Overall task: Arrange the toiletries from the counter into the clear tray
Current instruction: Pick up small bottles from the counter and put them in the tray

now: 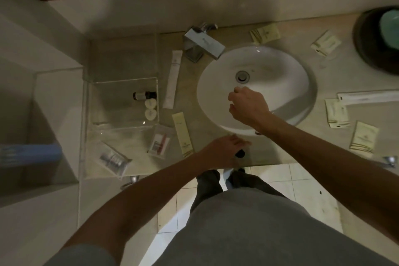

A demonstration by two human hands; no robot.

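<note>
The left hand (224,150) lies flat on the worktop (269,153) at its front edge, fingers spread over a small dark bottle (240,154) that peeks out beneath them, not clearly gripped. The right hand (248,107) hangs over the sink (302,84), fingers curled, whether holding anything I cannot tell. The clear tray (123,127) holds a dark vial (144,95) and two round soaps (150,108); sachets lie scattered on the worktop around it.
</note>
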